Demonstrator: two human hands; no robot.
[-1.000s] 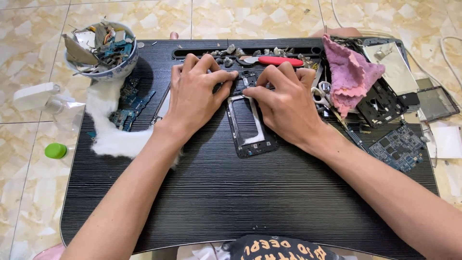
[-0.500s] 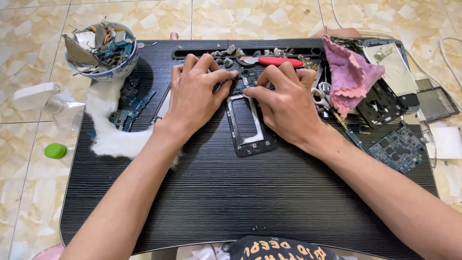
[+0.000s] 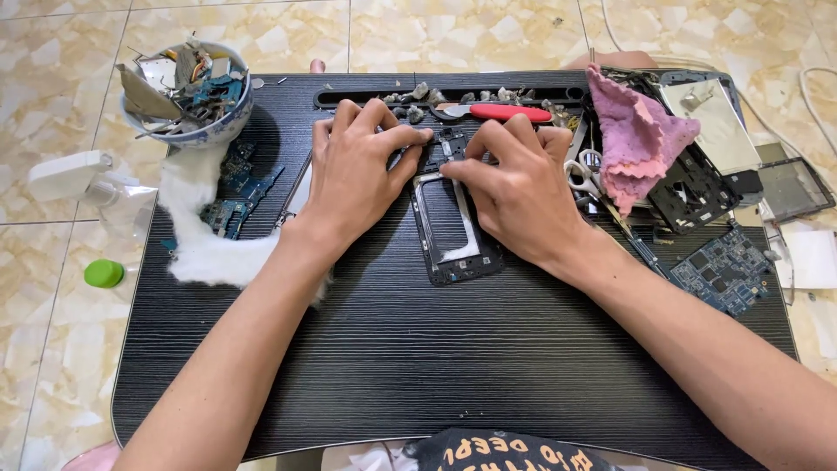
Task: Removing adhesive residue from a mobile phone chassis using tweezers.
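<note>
Black ribbed tabletop fills my view, and on it, near the far edge, lies the dark phone frame. My left hand rests palm down at its upper left corner, fingers spread and pressing. My right hand pinches the frame's upper edge between thumb and forefinger. A white spray bottle lies on the tiles at the left, a green cap near it. I see a bowl of scrap parts, white cotton wadding, a pink cloth, a red-handled tool and a blue circuit board.
</note>
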